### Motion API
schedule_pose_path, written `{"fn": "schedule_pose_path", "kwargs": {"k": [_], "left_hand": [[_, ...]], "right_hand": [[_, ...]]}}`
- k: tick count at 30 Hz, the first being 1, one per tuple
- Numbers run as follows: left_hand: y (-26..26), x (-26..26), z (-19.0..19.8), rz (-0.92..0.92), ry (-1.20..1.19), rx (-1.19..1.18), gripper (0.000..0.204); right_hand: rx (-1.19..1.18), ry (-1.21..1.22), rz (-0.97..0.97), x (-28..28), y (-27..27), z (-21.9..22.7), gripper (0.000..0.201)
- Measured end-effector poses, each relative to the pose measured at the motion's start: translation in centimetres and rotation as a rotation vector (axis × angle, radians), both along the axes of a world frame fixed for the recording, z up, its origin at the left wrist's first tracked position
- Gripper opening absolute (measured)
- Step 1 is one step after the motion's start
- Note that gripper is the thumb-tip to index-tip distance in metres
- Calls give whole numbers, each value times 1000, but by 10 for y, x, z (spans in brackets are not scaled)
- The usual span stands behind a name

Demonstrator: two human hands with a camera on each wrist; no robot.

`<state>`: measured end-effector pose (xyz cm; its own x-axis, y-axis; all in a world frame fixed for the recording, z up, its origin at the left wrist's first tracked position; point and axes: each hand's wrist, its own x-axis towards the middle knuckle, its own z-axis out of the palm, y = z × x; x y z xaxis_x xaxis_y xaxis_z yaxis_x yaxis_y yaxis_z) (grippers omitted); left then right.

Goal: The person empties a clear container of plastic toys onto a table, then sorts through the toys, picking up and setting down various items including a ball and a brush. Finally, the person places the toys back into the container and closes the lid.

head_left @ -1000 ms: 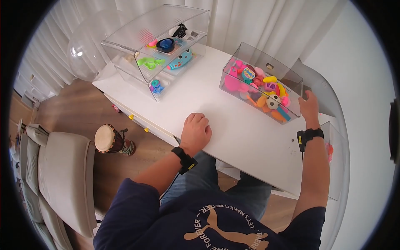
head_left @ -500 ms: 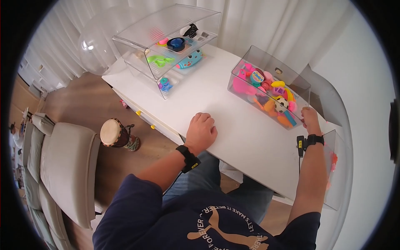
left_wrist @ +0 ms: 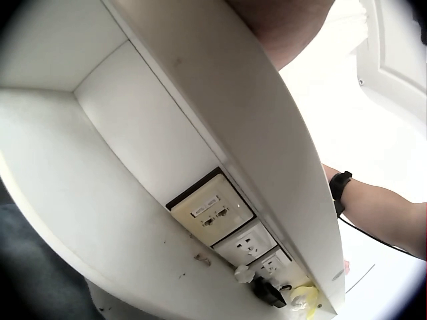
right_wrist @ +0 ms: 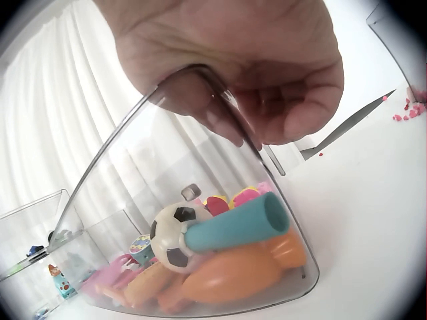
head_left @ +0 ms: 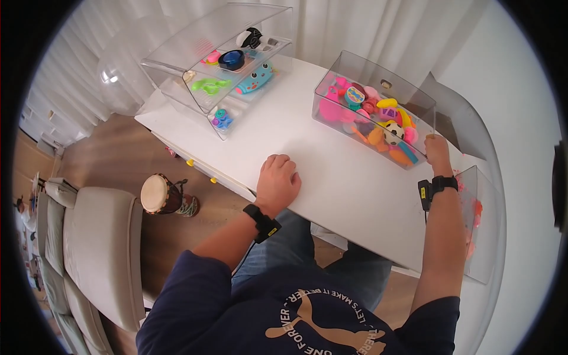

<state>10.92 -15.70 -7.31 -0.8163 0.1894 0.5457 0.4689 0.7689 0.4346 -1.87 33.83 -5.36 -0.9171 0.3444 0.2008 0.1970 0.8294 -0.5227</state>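
Note:
A clear plastic bin (head_left: 331, 121) full of toys stands on the white table. Inside it are a soccer ball (right_wrist: 175, 237), a teal tube (right_wrist: 237, 227) and an orange toy (right_wrist: 230, 275). At the bin's right end, my right hand (head_left: 438, 151) grips the top rim with curled fingers; in the right wrist view the hand (right_wrist: 240, 67) covers that rim corner. My left hand (head_left: 278, 184) rests loosely on the table's front edge, holding nothing. The left wrist view mostly shows the table's underside.
A clear shelf unit (head_left: 219, 29) with small toys stands at the back left. Another clear bin (head_left: 482, 207) with pink and red pieces is beyond the right forearm. A drum (head_left: 155, 194) and a beige sofa (head_left: 103, 254) are on the floor to the left.
My right hand's fingers have gone from spread at the bin's right end to curled on its rim. My left hand has stayed on the table edge; the head view shifted slightly.

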Motion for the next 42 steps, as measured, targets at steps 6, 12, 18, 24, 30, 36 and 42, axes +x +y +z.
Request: {"fn": "schedule_pose_path", "kwargs": {"k": [6,12,18,24,30,36,42], "left_hand": [[1,-1,0,-12,12,19,16],[1,0,0,-15,-4,14,16],[-3,-5,-10,-50,47,27,15],[9,3,-1,-49,58,-64,19],[8,7,-5,-44,25,-57,17],[-1,-3,-4,-55,15,-14,18],[-11,-9,-6,-61,49,37,19]], "right_hand": [[83,10,-45,10,-17,16,22],[106,46,-47,13,-19,17,23],[985,-35,350,33,-44,44,18],[376,-181,34,37,-57,52,25],[132,-265,-58,47,-61,60,26],[199,-283,-43,39,-36,53,16],[849,-111,256,48,48,20,4]]}}
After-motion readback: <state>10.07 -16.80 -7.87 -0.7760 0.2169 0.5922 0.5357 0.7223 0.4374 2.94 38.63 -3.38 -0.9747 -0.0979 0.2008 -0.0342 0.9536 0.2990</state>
